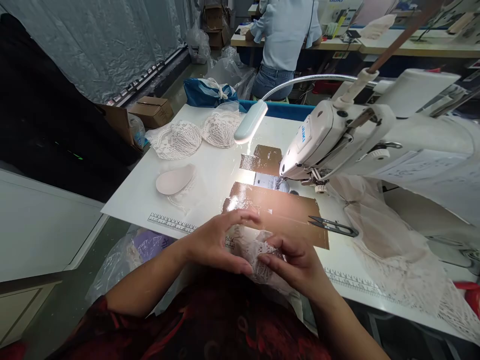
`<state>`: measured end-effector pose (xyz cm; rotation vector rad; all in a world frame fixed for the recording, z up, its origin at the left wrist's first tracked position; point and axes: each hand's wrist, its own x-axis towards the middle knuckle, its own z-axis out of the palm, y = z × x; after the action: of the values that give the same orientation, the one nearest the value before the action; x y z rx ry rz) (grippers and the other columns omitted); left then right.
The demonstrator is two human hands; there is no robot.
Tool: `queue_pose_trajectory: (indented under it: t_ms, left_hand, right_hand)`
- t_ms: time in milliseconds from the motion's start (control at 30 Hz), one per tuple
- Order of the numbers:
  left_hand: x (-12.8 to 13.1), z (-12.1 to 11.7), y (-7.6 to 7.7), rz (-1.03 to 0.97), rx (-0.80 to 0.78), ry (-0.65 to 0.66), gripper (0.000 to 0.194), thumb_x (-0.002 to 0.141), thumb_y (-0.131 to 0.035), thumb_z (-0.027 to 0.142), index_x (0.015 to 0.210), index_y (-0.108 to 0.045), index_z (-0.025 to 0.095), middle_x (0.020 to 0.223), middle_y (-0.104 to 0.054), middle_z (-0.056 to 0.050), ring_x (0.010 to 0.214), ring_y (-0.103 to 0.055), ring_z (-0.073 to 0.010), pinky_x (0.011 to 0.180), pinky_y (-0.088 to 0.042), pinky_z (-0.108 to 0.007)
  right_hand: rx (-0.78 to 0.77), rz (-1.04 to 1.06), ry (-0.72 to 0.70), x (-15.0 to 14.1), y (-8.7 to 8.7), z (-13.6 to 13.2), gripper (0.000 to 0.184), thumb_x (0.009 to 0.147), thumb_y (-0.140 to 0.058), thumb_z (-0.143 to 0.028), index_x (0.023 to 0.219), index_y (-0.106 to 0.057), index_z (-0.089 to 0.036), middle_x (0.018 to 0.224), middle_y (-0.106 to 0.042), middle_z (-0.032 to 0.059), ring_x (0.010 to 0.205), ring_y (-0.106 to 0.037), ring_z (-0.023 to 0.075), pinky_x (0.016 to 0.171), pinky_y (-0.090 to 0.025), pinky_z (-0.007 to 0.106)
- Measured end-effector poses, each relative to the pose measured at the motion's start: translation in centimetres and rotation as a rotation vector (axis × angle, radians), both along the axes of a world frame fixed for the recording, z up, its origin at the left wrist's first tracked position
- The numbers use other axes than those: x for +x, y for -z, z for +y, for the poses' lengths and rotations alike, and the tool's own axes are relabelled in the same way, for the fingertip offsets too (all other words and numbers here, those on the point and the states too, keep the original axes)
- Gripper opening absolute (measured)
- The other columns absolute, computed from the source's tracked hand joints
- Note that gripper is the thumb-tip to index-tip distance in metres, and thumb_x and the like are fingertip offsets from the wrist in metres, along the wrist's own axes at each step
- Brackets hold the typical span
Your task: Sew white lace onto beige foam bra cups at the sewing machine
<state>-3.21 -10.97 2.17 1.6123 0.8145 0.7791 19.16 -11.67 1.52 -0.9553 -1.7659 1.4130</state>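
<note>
My left hand (217,240) and my right hand (296,262) meet at the near edge of the white sewing table (210,180). Both pinch a small piece of white lace (255,255), which is bunched between the fingers. The lace lies just in front of brown tape patches (277,205) under the sewing machine (375,135). Black thread snips (332,226) rest on the tape to the right of my hands.
Two lace cups (195,135) and a beige foam pad (174,181) lie at the table's far left. A lamp head (250,122) hangs over the middle. Lace fabric (393,260) is piled at the right. A person in a blue shirt (287,35) sits beyond.
</note>
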Motion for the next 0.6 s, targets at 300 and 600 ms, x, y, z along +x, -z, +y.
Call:
queue_pose_trajectory:
  t_ms: [300, 600]
  left_hand:
    - [0.7, -0.4, 0.1, 0.031, -0.196, 0.059, 0.027, 0.079, -0.067, 0.037, 0.089, -0.064, 0.012, 0.079, -0.06, -0.003, 0.072, -0.055, -0.0148, 0.064, -0.044, -0.023]
    - [0.1, 0.8, -0.6, 0.052, -0.229, 0.039, 0.038, 0.075, -0.07, 0.043, 0.1, -0.064, 0.013, 0.084, -0.06, -0.003, 0.077, -0.055, -0.0159, 0.067, -0.044, -0.024]
  right_hand:
    - [0.188, -0.071, 0.13, -0.9, -0.2, 0.7, 0.011, 0.084, -0.061, -0.024, 0.074, -0.065, -0.021, 0.081, -0.069, 0.0032, 0.074, -0.063, 0.0168, 0.064, -0.049, 0.028]
    - [0.193, -0.108, 0.205, -1.3, -0.8, 1.0, 0.017, 0.081, -0.061, -0.022, 0.064, -0.059, -0.02, 0.074, -0.07, 0.0021, 0.062, -0.062, 0.0141, 0.054, -0.045, 0.025]
